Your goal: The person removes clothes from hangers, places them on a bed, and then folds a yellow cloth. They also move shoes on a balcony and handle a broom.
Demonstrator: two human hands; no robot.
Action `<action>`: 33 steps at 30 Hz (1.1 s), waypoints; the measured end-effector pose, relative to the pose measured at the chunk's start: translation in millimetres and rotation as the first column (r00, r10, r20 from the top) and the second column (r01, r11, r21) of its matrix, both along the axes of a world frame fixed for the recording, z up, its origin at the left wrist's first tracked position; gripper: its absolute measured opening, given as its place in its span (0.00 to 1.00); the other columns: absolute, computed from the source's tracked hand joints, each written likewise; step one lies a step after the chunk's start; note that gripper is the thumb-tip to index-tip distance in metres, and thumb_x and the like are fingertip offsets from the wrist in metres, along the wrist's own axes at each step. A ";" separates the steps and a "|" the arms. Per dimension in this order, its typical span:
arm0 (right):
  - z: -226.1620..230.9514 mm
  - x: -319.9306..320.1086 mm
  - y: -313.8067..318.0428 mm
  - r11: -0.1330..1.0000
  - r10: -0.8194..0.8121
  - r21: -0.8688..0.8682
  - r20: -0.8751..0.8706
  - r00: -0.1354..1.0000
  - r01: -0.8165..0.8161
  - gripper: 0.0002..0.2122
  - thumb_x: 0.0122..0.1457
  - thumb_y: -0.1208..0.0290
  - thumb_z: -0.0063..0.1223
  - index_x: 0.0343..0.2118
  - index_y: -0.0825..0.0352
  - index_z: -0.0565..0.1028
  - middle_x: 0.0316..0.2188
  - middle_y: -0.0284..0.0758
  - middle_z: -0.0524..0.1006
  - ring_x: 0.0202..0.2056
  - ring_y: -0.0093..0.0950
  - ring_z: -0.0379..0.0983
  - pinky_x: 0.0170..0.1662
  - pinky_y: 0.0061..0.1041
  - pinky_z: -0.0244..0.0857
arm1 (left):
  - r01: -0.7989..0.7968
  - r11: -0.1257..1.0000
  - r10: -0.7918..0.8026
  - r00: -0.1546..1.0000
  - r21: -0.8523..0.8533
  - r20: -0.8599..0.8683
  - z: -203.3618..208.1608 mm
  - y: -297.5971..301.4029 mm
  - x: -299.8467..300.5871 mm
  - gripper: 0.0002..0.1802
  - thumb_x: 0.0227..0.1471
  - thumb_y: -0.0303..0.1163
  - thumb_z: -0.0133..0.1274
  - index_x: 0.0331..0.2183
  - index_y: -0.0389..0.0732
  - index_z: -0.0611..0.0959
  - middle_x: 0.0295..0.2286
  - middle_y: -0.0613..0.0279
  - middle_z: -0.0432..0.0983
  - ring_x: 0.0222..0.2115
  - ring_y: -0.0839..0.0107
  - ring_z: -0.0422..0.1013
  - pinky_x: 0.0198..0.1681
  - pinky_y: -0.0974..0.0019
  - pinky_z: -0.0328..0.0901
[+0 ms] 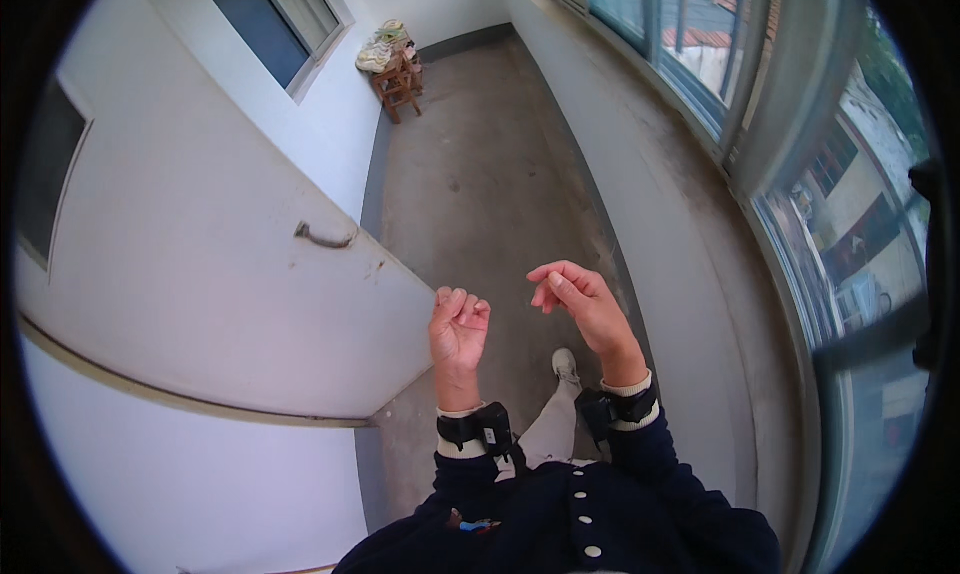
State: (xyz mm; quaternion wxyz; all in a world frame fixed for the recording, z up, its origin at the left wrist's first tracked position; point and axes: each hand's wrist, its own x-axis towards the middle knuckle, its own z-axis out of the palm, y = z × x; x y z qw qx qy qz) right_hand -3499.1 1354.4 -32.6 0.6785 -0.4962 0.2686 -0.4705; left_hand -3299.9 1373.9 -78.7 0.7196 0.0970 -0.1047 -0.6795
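My left hand [460, 329] is raised over the floor near the free edge of a white door [220, 244], without touching it. Its palm faces up and its fingers are curled in, with nothing seen in them. To the right, my right hand [585, 299] hangs in the air, loosely bent and empty, the thumb close to the index finger and the other fingers apart. The two hands do not touch. A black strap with a small device [490, 429] circles my left wrist, and a similar strap [632, 406] my right. A curved metal handle [325, 238] is on the door.
A narrow grey concrete floor [470, 164] runs ahead between walls. Wooden stools [398, 86] with cloth-like items on top stand at the far left. A ledge [690, 174] and sliding windows [690, 44] line the right side. My white shoe [566, 366] is on the floor.
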 end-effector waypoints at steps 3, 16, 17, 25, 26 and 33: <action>14.5 14.2 -68.7 0.996 0.089 0.001 -0.024 0.996 -0.089 0.12 0.61 0.68 0.38 0.38 0.70 0.72 0.25 0.30 0.73 0.29 0.18 0.66 0.35 0.16 0.61 | 0.019 0.995 -0.023 0.999 -0.101 -0.045 21.3 -66.9 1.9 0.12 0.46 0.21 0.49 0.19 0.46 0.66 0.15 0.72 0.56 0.17 0.80 0.54 0.33 0.71 0.57; -4.8 70.8 -467.0 0.990 0.138 0.042 -0.064 0.988 -0.136 0.12 0.61 0.66 0.39 0.38 0.69 0.72 0.25 0.30 0.73 0.29 0.17 0.66 0.36 0.17 0.61 | -0.090 0.996 0.091 0.995 0.005 -0.041 1.9 -447.9 47.4 0.14 0.46 0.22 0.49 0.18 0.46 0.63 0.16 0.72 0.55 0.17 0.80 0.54 0.33 0.71 0.57; -9.0 72.2 -502.8 0.989 0.147 0.042 -0.057 0.988 -0.145 0.12 0.61 0.66 0.39 0.38 0.69 0.72 0.25 0.30 0.73 0.29 0.17 0.66 0.35 0.17 0.61 | -0.087 0.996 0.087 0.996 0.001 -0.025 -2.7 -480.6 49.4 0.14 0.46 0.22 0.49 0.18 0.46 0.63 0.16 0.72 0.55 0.17 0.80 0.54 0.33 0.71 0.57; 12.0 146.3 -757.2 0.957 0.292 -0.010 0.021 0.956 -0.291 0.12 0.62 0.66 0.38 0.38 0.69 0.72 0.25 0.29 0.73 0.28 0.17 0.66 0.35 0.16 0.61 | -0.267 0.964 0.267 0.964 0.023 0.004 25.9 -703.5 126.9 0.13 0.46 0.21 0.49 0.19 0.46 0.64 0.16 0.72 0.56 0.17 0.80 0.54 0.32 0.71 0.56; 10.6 158.3 -783.4 0.955 0.296 0.032 -0.004 0.955 -0.296 0.12 0.61 0.66 0.38 0.38 0.68 0.72 0.25 0.29 0.73 0.28 0.17 0.66 0.35 0.16 0.61 | -0.323 0.946 0.323 0.946 0.008 -0.009 26.2 -726.5 137.6 0.13 0.45 0.21 0.49 0.19 0.46 0.64 0.16 0.71 0.56 0.17 0.80 0.54 0.32 0.71 0.55; -59.4 182.8 -971.0 0.931 0.341 0.136 0.010 0.940 -0.339 0.12 0.61 0.65 0.40 0.38 0.68 0.73 0.25 0.29 0.73 0.28 0.17 0.65 0.35 0.17 0.61 | -0.371 0.921 0.371 0.928 0.123 0.024 -47.4 -905.1 165.0 0.15 0.47 0.21 0.48 0.17 0.47 0.63 0.15 0.74 0.54 0.17 0.81 0.53 0.32 0.72 0.55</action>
